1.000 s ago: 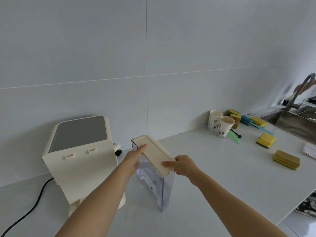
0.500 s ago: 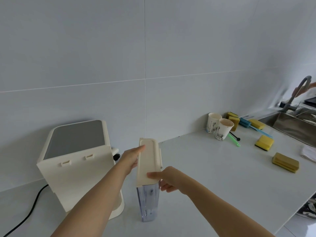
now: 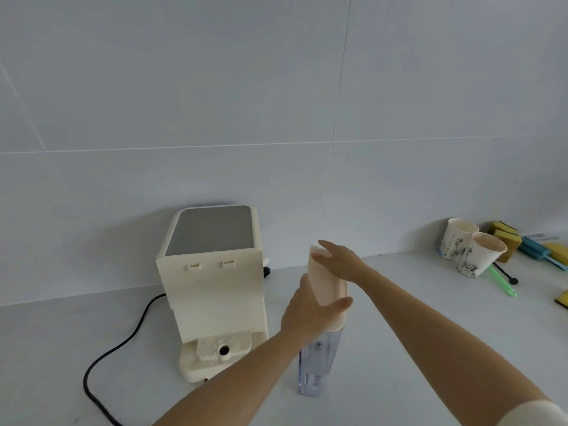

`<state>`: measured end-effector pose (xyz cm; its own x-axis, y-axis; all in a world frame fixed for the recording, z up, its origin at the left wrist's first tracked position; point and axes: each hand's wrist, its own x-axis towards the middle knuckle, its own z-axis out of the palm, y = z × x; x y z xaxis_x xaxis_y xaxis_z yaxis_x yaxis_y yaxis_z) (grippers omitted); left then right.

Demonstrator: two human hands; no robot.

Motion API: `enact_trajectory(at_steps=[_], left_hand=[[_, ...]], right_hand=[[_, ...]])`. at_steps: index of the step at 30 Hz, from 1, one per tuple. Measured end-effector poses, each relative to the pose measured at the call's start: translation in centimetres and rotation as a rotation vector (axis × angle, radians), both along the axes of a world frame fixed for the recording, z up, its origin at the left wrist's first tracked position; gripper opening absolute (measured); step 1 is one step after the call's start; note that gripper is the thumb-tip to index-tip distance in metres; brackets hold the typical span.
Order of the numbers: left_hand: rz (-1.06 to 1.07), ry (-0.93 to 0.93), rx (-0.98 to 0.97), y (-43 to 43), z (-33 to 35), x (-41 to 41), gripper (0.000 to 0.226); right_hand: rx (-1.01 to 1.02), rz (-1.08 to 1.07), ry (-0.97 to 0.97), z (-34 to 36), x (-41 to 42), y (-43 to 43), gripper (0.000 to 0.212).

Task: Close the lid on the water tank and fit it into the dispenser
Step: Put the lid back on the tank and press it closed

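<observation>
Countertop (image 3: 399, 318) white, wall (image 3: 276, 87) pale tile; left hand (image 3: 310, 315) grips water tank (image 3: 316, 367), right hand (image 3: 341, 261) flat on lid (image 3: 325, 287).

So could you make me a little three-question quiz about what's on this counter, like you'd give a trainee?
1. True or false: the water tank is already seated in the dispenser.
2. Which hand lies across the top of the cream lid? A) left hand B) right hand
3. Fill in: beside the two paper cups lie yellow ____.

Key:
1. False; the tank stands on the counter to the dispenser's right.
2. B; the right hand is on top, the left hand grips lower.
3. Sponges.
</observation>
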<state>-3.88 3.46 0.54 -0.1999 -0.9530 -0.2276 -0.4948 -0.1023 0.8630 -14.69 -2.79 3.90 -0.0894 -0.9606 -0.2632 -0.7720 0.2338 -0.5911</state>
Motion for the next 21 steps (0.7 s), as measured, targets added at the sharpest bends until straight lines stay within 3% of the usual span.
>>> enact_trajectory(at_steps=[5, 13, 17, 21], left_hand=[[0.024, -0.216, -0.106, 0.7, -0.4, -0.6, 0.091], [0.004, -0.342, -0.145, 0.2, -0.2, -0.5, 0.089], [-0.116, -0.372, -0.135, -0.4, 0.3, -0.1, 0.086], [-0.311, -0.383, -0.055, -1.5, 1.0, 0.8, 0.087]], right_hand=[[0.074, 0.035, 0.184, -0.3, 1.3, -1.3, 0.061], [0.080, 0.003, 0.210, -0.5, 1.6, -1.9, 0.059], [0.068, -0.064, 0.217, -0.5, 0.3, -1.3, 0.056], [0.099, -0.104, 0.250, -0.3, -1.6, -0.2, 0.040]])
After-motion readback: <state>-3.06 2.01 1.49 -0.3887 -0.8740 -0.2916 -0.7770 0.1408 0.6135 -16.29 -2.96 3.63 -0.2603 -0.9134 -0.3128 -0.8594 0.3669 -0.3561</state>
